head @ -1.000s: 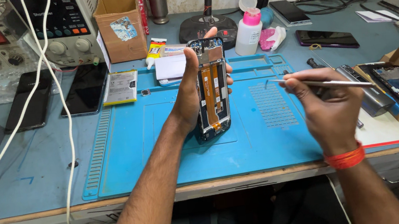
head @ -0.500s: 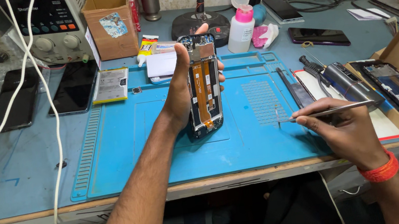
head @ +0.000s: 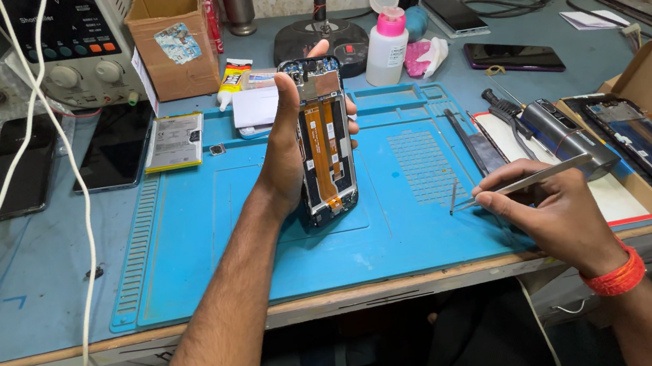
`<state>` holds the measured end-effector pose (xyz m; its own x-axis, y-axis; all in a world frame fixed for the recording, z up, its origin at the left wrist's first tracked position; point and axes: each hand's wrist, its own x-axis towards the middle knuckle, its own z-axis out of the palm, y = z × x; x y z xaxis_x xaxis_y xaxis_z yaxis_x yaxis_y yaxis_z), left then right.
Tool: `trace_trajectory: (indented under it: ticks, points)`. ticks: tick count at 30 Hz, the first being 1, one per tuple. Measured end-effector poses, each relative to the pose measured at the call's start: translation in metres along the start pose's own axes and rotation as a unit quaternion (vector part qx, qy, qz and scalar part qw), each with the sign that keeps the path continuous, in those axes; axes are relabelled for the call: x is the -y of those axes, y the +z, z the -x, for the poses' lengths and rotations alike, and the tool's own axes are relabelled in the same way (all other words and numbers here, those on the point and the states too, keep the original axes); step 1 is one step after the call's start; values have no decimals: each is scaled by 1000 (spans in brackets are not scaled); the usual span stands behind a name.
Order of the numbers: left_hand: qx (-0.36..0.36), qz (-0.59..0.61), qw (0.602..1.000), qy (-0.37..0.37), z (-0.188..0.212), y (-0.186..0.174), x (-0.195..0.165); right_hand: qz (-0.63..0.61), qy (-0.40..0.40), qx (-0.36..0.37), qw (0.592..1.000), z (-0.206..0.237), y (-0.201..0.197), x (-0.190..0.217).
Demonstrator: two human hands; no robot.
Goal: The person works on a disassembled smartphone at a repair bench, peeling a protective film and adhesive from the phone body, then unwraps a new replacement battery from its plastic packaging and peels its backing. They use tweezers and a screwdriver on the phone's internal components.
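1. The left hand point(head: 288, 150) gripped the opened phone point(head: 322, 137) upright over the blue mat point(head: 209, 249): thumb on the near edge, fingertips curled round the far edge, the orange flex cables facing the camera.
2. Change from a second ago: the right hand point(head: 552, 208) had dropped away from the phone, down to the mat at the far side of those fingertips.
3. Right fingers pinched shut on the tweezers point(head: 523, 180), whose tips touched the mat just beside a small thin dark piece point(head: 453, 196). Whether they held anything, I could not tell.
4. The phone itself barely shifted; the left hand kept it raised, bottom edge near the mat.
5. My read: work inside the phone had paused while the tweezers went to the mat.
6. Beyond the right knuckles lay a metal tool point(head: 563, 135) and a second open phone point(head: 648, 145) in a box. Beyond the left thumb sat a battery point(head: 174, 142).
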<state>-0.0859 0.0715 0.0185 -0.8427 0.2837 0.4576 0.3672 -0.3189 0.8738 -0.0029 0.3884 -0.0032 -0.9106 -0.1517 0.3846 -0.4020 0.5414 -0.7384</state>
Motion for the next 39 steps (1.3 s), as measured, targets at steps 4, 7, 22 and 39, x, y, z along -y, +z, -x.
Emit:
trace_trajectory:
  ticks: [4, 7, 22, 39]
  points:
    - [4, 18, 1000, -5, 0, 0, 0, -4, 0, 10, 1000, 0, -2, -1]
    - [-2, 5, 1000, -8, 0, 1, 0, -7, -23, 16, 1000, 1, -2, -1]
    - [-4, 15, 1000, -9, 0, 1, -1, 15, -50, -13, 999, 3, 0, 2]
    - [-10, 6, 1000, -16, 2, 2, -3, 34, -15, 29, 999, 1, -3, 6]
